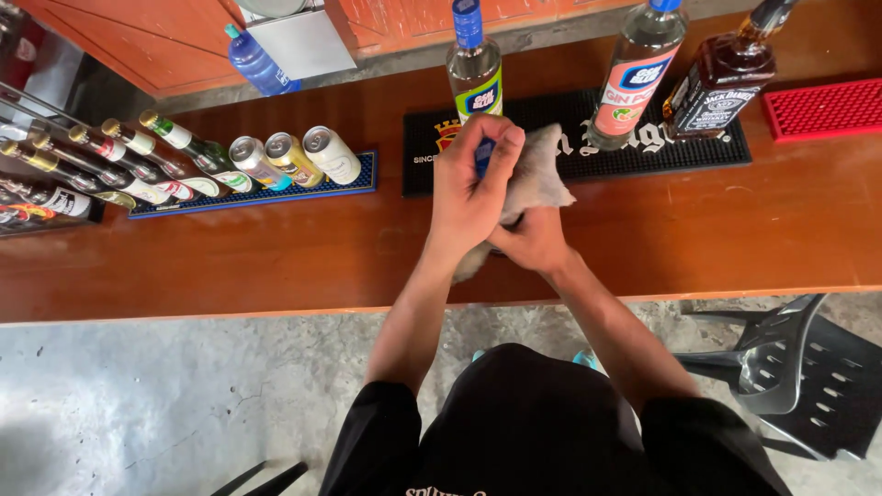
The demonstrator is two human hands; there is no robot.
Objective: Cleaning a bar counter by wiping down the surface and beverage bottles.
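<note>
My left hand [469,188] is wrapped around the lower part of a clear bottle with a blue cap [474,69], which stands on the black bar mat [717,147]. My right hand [535,241] sits just below it and grips a grey cloth [542,170]. The cloth is bunched up against the bottle's right side and trails under my left wrist. The bottle's base is hidden behind my fingers and the cloth.
On the same mat stand a clear bottle with a pink label [638,73] and a dark square bottle [726,78]. To the left, a blue mat [363,179] carries three cans [292,158] and several bottles [119,170]. A red mat [822,108] lies far right; a black chair [799,367] stands below the wooden counter [230,248].
</note>
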